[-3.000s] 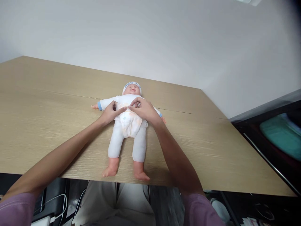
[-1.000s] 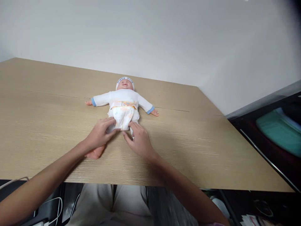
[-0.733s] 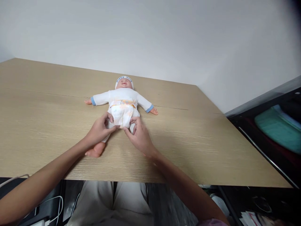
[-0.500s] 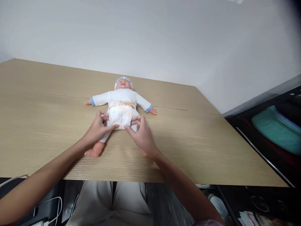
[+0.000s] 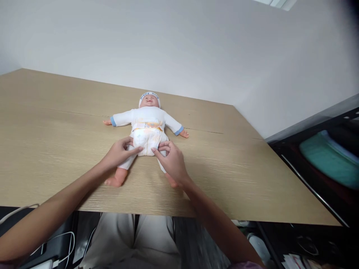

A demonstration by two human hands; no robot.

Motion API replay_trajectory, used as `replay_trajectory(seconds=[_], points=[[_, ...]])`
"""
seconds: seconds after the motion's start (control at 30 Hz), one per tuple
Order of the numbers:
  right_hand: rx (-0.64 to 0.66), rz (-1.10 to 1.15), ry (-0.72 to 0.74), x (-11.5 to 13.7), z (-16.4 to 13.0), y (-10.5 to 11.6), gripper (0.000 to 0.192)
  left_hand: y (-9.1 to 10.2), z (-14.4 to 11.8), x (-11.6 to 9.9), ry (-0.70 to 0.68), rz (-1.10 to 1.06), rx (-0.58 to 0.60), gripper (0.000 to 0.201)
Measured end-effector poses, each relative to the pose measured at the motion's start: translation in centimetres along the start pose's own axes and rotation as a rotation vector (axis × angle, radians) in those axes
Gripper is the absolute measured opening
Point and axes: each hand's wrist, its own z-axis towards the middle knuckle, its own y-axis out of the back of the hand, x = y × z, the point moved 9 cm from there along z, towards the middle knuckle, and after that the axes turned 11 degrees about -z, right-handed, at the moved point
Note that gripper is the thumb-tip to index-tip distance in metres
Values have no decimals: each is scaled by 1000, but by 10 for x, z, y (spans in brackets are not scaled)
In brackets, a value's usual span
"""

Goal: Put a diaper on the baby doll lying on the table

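Observation:
A baby doll (image 5: 148, 114) in a white suit with blue cuffs and a white cap lies on its back, head away from me, arms and legs spread. Around its hips sits a white diaper (image 5: 147, 139) with an orange-printed waistband. My left hand (image 5: 123, 151) pinches the diaper's edge at the leg on the left, thumb on the front. On the other side, my right hand (image 5: 171, 157) pinches the matching edge between thumb and fingers. The undersides of the diaper's edges are hidden by my fingers.
The doll rests on a wide wooden table (image 5: 224, 179) that reaches a pale wall (image 5: 168, 48). At the right stands a dark shelf with a teal item (image 5: 331, 158). White cables (image 5: 71, 243) hang below the table's front edge at the left.
The view has shifted slightly. Both hands stay at the diaper's leg edges, with the right hand a little lower along the leg, and more of the doll's foot on the right now shows.

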Motion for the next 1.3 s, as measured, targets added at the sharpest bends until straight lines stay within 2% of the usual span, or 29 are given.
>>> replay_trajectory(seconds=[0.17, 0.27, 0.37, 0.43, 0.67, 0.83, 1.03, 1.17, 1.3], points=[[92, -5, 12, 6, 6, -5, 33, -5, 11, 12, 262, -332, 167, 60], [144, -30, 41, 12, 11, -10, 39, -2, 18, 14, 337, -395, 196, 60], [154, -109, 124, 20, 13, -16, 44, 2, 25, 15, 334, -357, 204, 56], [142, -108, 145, 20, 13, -19, 40, 4, 28, 15, 300, -329, 192, 52], [145, 41, 41, -5, 12, -26, 40, 2, 21, 10, 174, -234, 190, 48], [169, 108, 25, -9, 13, -27, 39, 2, 18, 10, 162, -120, 190, 49], [212, 252, -13, -11, 15, -30, 39, -3, 17, 14, 201, -291, 162, 56], [300, 460, -64, -7, 16, -38, 44, -5, 16, 15, 221, -418, 113, 64], [305, 571, -122, -6, 16, -38, 45, -5, 17, 19, 270, -461, 80, 61]])
